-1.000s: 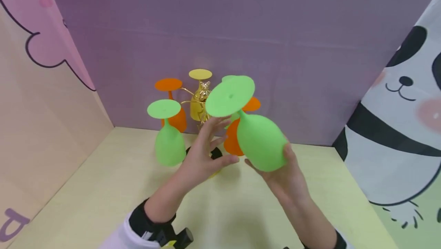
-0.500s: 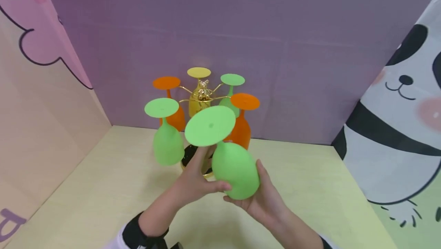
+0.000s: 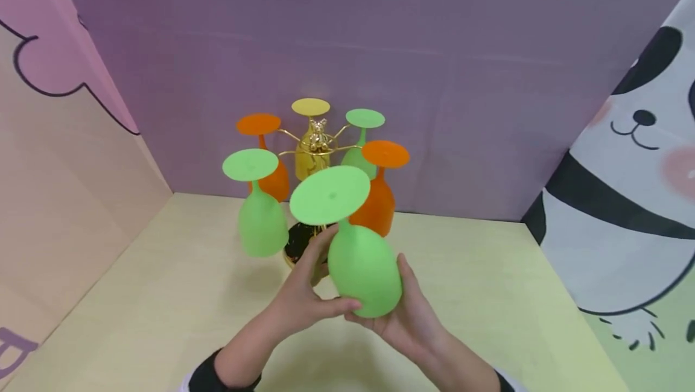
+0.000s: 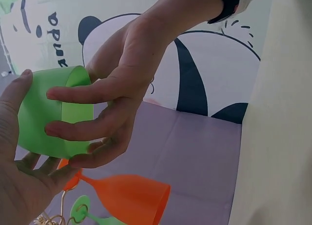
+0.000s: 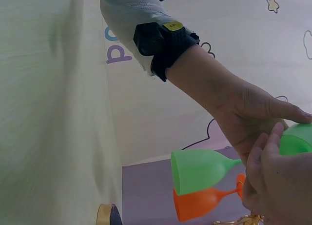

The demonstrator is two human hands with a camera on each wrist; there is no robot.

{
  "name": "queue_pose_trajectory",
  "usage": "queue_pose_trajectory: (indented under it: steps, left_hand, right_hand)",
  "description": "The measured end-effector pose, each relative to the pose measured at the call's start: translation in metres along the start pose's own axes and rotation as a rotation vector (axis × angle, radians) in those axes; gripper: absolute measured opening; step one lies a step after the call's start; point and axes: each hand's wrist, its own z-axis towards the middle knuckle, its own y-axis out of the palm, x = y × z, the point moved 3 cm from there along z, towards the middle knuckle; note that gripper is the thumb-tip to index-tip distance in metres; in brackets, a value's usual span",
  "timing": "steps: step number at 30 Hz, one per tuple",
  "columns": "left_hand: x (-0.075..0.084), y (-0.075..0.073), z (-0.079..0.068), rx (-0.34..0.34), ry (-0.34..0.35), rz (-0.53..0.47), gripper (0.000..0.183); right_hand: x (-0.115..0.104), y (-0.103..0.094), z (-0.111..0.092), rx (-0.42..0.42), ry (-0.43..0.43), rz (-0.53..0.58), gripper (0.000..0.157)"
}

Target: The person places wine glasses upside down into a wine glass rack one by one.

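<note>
A green plastic wine glass [image 3: 365,271] is held upside down between both hands, its round foot tilted toward the upper left. My left hand [image 3: 301,298] grips the bowl from the left, thumb near the rim and fingers on the far side. From the right, my right hand [image 3: 409,319] holds the same bowl, and its fingers reach across the rim in the left wrist view. Just beyond stands a gold rack [image 3: 319,149] with a small bear figure on top. Hanging upside down from its arms are a green glass [image 3: 263,223], an orange glass [image 3: 376,204] and several others.
The rack's round black base [image 3: 298,242] with a gold rim rests on the pale tabletop [image 3: 478,295], partly behind my left hand. A purple backdrop [image 3: 467,108] rises close behind it. Printed side panels flank the table, one with a panda [image 3: 619,217].
The green glass has come left and down to in front of the rack. My left hand, earlier apart from it, now grips its bowl along with the right.
</note>
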Motion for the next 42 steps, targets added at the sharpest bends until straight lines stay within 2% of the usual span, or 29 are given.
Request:
queue_pose_trajectory:
  steps: [6, 9, 14, 20, 24, 26, 30, 33, 42]
  left_hand:
    - [-0.001, -0.002, -0.002, 0.016, 0.085, 0.032, 0.096]
    - [0.000, -0.003, -0.001, 0.019, 0.098, 0.046, 0.095]
    - [0.003, -0.006, -0.002, 0.021, 0.054, 0.071, 0.094]
    - [0.009, -0.010, -0.003, 0.020, 0.017, 0.117, 0.091]
    - [0.013, -0.014, -0.002, 0.040, 0.020, 0.165, 0.089]
    - [0.014, -0.017, -0.002, 0.058, 0.023, 0.181, 0.089]
    - [0.013, -0.024, -0.002, 0.103, 0.015, 0.208, 0.090]
    - [0.011, -0.030, -0.004, 0.144, -0.023, 0.236, 0.090]
    - [0.005, -0.046, -0.008, 0.285, -0.203, 0.335, 0.090]
  right_hand:
    - [0.003, 0.001, 0.001, -0.045, -0.007, -0.026, 0.051]
    - [0.003, 0.001, 0.002, -0.086, -0.015, -0.038, 0.053]
    - [0.003, -0.001, 0.005, -0.124, -0.007, -0.060, 0.054]
    - [0.002, -0.004, 0.008, -0.118, -0.029, -0.131, 0.050]
    - [0.001, -0.007, 0.011, -0.153, -0.075, -0.211, 0.050]
    - [0.000, -0.008, 0.012, -0.137, -0.094, -0.236, 0.048]
    - [-0.005, -0.012, 0.013, -0.167, -0.168, -0.234, 0.040]
    - [-0.011, -0.015, 0.013, -0.200, -0.221, -0.238, 0.038]
    - [-0.035, -0.022, 0.010, -0.198, -0.348, -0.311, 0.044]
